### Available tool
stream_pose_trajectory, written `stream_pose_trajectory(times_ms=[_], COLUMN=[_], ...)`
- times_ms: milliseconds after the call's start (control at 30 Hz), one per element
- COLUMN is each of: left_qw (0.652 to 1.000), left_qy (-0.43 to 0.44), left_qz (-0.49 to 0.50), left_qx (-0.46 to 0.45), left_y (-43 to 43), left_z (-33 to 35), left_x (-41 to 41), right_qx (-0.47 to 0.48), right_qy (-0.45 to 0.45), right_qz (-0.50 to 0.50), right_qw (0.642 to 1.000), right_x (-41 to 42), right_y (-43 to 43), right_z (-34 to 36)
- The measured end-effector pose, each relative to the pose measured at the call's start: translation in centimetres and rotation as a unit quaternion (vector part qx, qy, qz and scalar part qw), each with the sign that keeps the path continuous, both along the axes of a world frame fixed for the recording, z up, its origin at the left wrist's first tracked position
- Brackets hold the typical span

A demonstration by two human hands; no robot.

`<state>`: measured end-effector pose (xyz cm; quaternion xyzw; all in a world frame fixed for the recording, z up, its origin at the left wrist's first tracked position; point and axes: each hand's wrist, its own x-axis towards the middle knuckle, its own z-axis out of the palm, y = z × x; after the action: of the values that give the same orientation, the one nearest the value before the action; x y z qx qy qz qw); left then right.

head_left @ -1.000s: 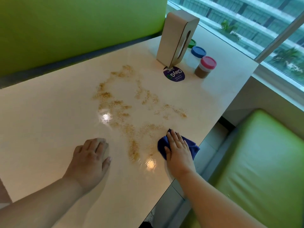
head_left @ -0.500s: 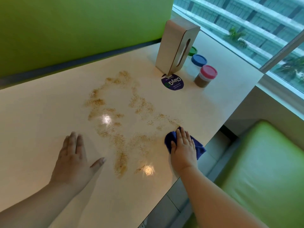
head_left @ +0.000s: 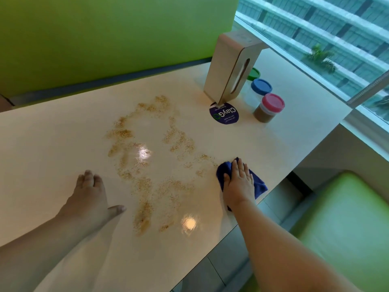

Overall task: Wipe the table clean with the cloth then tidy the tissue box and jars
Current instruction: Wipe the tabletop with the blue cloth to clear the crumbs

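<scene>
A cream table [head_left: 52,144] is strewn with brown crumbs [head_left: 145,171] across its middle. My right hand [head_left: 239,182] presses flat on a dark blue cloth [head_left: 257,185] near the table's right edge, beside the crumbs. My left hand [head_left: 90,197] rests flat on the table left of the crumbs, thumb spread. A beige tissue box [head_left: 227,68] stands on end at the far right. Beside it are three jars: pink lid [head_left: 272,102], blue lid [head_left: 261,86], and a green lid [head_left: 254,73] mostly hidden behind the box.
A round purple sticker [head_left: 224,113] lies on the table before the tissue box. A green bench back [head_left: 105,34] runs behind the table. A green seat [head_left: 345,224] sits lower right. A window [head_left: 326,28] borders the far right.
My right hand has slid the cloth away from me along the table's right edge. My left hand's fingers have straightened flat and the hand shifted left.
</scene>
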<state>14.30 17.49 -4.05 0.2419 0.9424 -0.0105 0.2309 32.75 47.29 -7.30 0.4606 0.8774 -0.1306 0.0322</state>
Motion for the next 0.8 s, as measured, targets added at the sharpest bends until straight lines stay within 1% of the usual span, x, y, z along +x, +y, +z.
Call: stream_pose_trajectory(times_ms=[67, 233, 300, 467, 500, 567, 700, 800], left_qw=[1.000, 0.999, 0.999, 0.998, 0.998, 0.997, 0.997, 0.997], left_qy=[0.000, 0.007, 0.010, 0.020, 0.022, 0.023, 0.025, 0.028], left_qz=[0.000, -0.007, -0.010, -0.018, -0.019, -0.017, -0.014, -0.020], left_qx=[-0.016, -0.037, -0.044, -0.061, -0.063, -0.067, -0.065, -0.071], left_y=[0.2, 0.3, 0.4, 0.7, 0.7, 0.6, 0.5, 0.6], left_z=[0.2, 0.1, 0.1, 0.0, 0.0, -0.2, -0.5, -0.3], left_x=[0.0, 0.0, -0.3, -0.6, -0.6, -0.7, -0.8, -0.7], right_qx=[0.001, 0.015, 0.026, 0.000, -0.003, -0.005, 0.000, 0.007], right_qy=[-0.008, 0.041, 0.038, 0.026, 0.027, 0.041, 0.077, 0.080], right_qz=[0.009, 0.120, 0.116, 0.034, 0.038, 0.081, 0.164, 0.150], right_qw=[1.000, 0.992, 0.992, 0.999, 0.999, 0.996, 0.984, 0.985], right_x=[-0.7, 3.1, 3.7, 0.3, -0.3, -0.4, 2.6, 2.9], right_y=[0.2, -1.6, -0.4, 2.4, 2.3, 1.3, -0.4, 0.7], right_z=[0.0, 0.1, 0.0, 0.1, 0.2, 0.3, 0.3, 0.3])
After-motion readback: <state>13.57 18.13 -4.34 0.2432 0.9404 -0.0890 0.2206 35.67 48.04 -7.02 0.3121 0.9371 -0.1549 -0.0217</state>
